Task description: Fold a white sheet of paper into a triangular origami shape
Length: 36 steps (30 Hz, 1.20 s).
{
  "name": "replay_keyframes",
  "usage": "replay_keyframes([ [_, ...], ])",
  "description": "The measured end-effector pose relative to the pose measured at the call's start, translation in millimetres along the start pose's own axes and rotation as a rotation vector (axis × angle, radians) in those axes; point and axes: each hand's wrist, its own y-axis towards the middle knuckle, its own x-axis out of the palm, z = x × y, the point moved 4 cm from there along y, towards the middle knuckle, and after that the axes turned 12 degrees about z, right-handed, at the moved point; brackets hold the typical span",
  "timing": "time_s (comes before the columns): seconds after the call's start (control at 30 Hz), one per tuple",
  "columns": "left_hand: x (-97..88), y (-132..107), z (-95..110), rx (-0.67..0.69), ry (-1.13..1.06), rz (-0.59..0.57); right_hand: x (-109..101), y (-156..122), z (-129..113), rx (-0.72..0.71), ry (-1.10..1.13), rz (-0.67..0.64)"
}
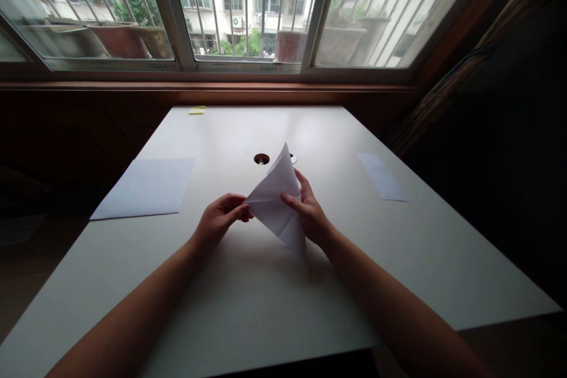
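A folded sheet of white paper (274,204) is held up over the middle of the table, with one point upward and creases across its face. My left hand (224,215) pinches its left corner between thumb and fingers. On the other side, my right hand (312,212) grips the paper's right edge, the thumb lying on the near face. Some of the right hand's fingers are hidden behind the paper. The lower tip of the paper hangs down close to the tabletop; I cannot tell whether it touches.
The white table (212,319) carries a stack or sheet of paper (148,186) at left and a narrow paper strip (383,177) at right. A yellow sticky note (197,110) lies near the far edge. Beyond the paper is a round hole (261,159). Barred windows (248,6) stand behind.
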Motion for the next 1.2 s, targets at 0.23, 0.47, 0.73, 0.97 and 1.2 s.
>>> replay_keyframes([
  [0.23, -0.8, 2, -7, -0.011, -0.072, 0.009, -1, 0, 1, 0.032, 0.088, 0.030],
  [0.47, -1.5, 0, 0, 0.102, -0.076, 0.006, 2, -1, -3, 0.084, 0.175, 0.031],
  [0.73, -1.5, -2, 1, 0.117, -0.021, 0.024, 3, -2, -3, 0.104, 0.185, 0.055],
  [0.97, -0.5, -3, 5, 0.123, -0.031, 0.042, 4, -3, -4, 0.087, 0.153, 0.065],
  [1.2, 0.9, -4, 5, 0.133, 0.012, 0.081, 4, -3, -5, 0.040, 0.113, 0.071],
])
